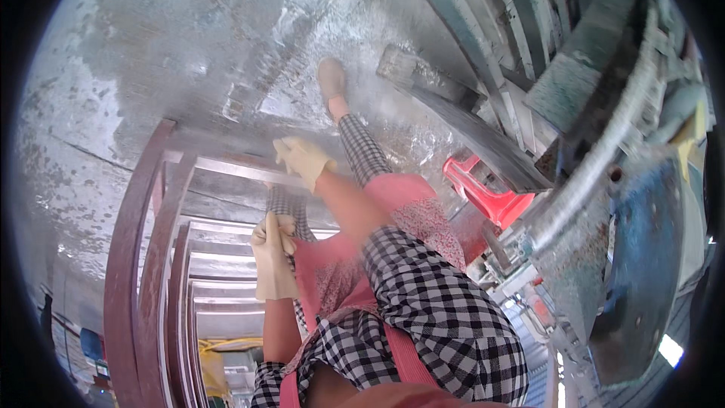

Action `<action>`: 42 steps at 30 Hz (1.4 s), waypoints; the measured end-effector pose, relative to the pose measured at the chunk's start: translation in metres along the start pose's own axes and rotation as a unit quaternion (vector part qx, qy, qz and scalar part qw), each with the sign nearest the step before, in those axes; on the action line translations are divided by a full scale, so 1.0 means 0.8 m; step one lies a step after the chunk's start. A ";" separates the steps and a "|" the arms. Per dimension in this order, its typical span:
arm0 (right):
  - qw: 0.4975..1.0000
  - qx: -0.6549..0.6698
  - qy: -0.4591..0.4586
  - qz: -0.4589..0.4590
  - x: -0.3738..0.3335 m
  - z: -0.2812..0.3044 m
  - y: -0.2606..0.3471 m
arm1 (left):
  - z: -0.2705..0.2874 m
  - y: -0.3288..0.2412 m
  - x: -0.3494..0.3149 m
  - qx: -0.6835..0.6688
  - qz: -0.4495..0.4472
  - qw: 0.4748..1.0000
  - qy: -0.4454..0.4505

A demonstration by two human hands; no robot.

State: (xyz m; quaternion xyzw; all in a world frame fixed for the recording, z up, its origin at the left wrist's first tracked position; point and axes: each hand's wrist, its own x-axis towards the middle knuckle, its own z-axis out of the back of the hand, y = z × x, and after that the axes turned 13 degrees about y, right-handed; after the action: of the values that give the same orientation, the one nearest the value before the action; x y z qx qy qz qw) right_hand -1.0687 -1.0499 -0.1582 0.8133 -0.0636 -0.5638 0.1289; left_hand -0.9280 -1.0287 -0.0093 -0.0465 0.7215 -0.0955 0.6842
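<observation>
My right hand (304,162), in a cream rubber glove, is above the far pale rail (238,170) of a brown-edged metal frame (130,249). Its fingers are bent together; whatever they may hold is hidden, and I cannot tell whether it touches the rail. Closer to my body, my left hand (274,253) wears a matching glove and is closed with curled fingers beside my pink apron (332,268). Nothing I can name shows in that fist. Several similar frames stand in a row to the left, their pale crossbars running toward my legs.
A red plastic stool (491,193) stands to my right. Beyond it are a dark slab (476,132) and leaning metal bars (483,38). A large worn blue machine part (642,264) fills the far right. The grey concrete floor (204,45) has wet-looking patches.
</observation>
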 end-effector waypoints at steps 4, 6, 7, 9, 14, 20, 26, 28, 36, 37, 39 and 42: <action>0.994 -0.020 0.012 0.108 -0.052 -0.010 -0.003 | 0.017 -0.002 -0.056 0.022 -0.041 0.999 -0.027; 0.992 0.000 -0.026 0.127 -0.094 0.004 -0.006 | 0.020 0.015 -0.088 0.016 -0.097 0.995 -0.015; 0.993 0.003 -0.030 0.112 -0.117 0.009 -0.003 | 0.028 0.027 -0.108 0.036 -0.165 0.986 -0.006; 0.984 -0.030 -0.035 0.174 -0.164 0.015 0.010 | 0.052 0.047 -0.120 0.008 -0.235 0.972 -0.009; 0.969 -0.108 -0.066 0.211 -0.276 0.016 0.018 | 0.149 0.129 -0.146 0.010 -0.240 0.970 -0.037; 0.948 -0.129 -0.131 0.261 -0.313 0.029 0.019 | 0.232 0.164 -0.171 0.062 -0.196 0.977 -0.051; 0.875 -0.334 -0.228 0.268 -0.341 0.027 0.028 | 0.206 0.119 -0.200 0.066 -0.207 0.976 -0.026; 0.912 -0.247 -0.206 0.256 -0.356 0.014 0.031 | 0.178 0.095 -0.208 0.068 -0.255 0.964 -0.011; 0.915 -0.253 -0.047 0.310 -0.400 -0.012 0.042 | 0.132 0.065 -0.183 0.128 -0.318 0.937 0.060; 0.931 -0.253 0.005 0.264 -0.407 -0.006 0.035 | 0.148 0.063 -0.169 0.158 -0.295 0.936 0.105; 0.928 -0.259 -0.020 0.266 -0.422 0.003 -0.001 | 0.186 0.064 -0.130 0.189 -0.261 0.935 0.145; 0.886 -0.302 -0.151 0.318 -0.463 0.014 -0.096 | 0.244 0.096 -0.087 0.134 -0.244 0.950 0.144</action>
State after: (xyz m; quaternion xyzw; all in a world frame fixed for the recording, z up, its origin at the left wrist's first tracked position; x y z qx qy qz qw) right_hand -1.2141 -0.8859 0.1506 0.5763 -0.1640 -0.6006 0.5295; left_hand -0.7244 -0.9544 0.0342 -0.1144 0.7596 -0.3611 0.5286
